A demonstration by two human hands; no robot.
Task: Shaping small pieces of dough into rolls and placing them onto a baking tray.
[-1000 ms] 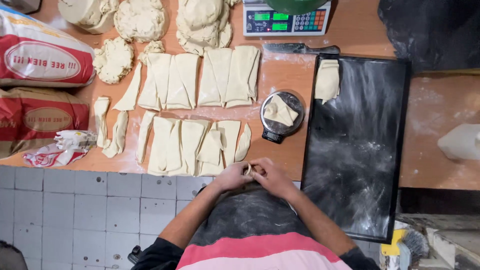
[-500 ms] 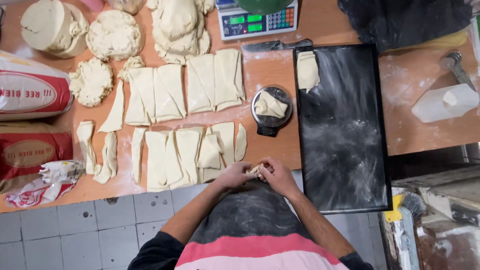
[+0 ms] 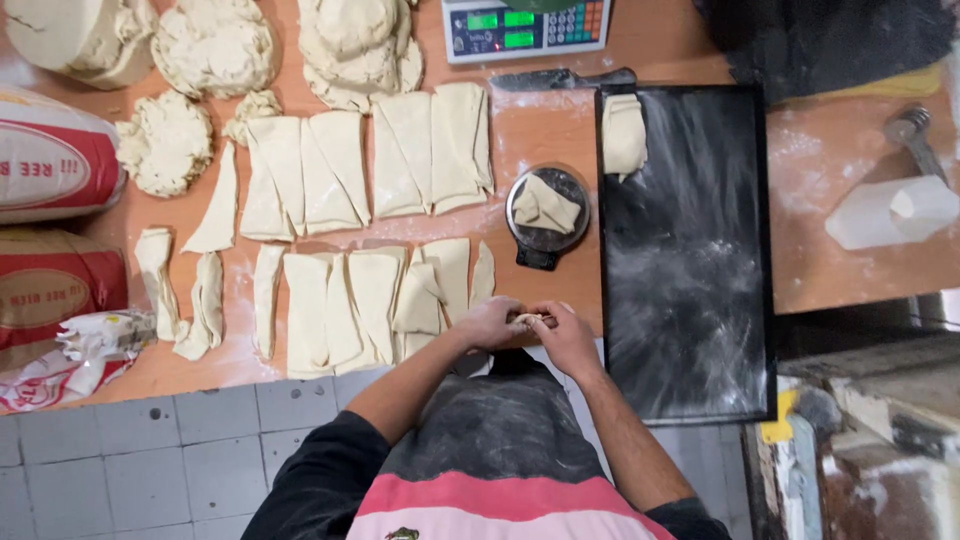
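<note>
My left hand [image 3: 487, 322] and my right hand [image 3: 565, 332] meet at the near edge of the wooden table [image 3: 548, 128], both closed around a small dough piece [image 3: 528, 320] pinched between the fingertips. Just left of my hands lie several cut dough strips [image 3: 372, 300] in a row. A second row of dough strips [image 3: 400, 155] lies behind them. A small round scale [image 3: 546, 215] beyond my hands carries one folded dough piece [image 3: 545, 205]. A black baking tray [image 3: 688, 250] stretches to the right, with one shaped dough piece [image 3: 624, 135] at its far corner.
Large dough lumps [image 3: 355, 40] sit at the back left. Flour sacks [image 3: 50, 160] lie at the left edge. A digital scale [image 3: 525, 25] and a knife [image 3: 560, 78] are at the back. A white plastic container [image 3: 885, 212] and a metal tool [image 3: 912, 135] rest right of the tray.
The view has shifted so the table appears further left and lower. My hands stay together at the table edge, still working the small dough piece.
</note>
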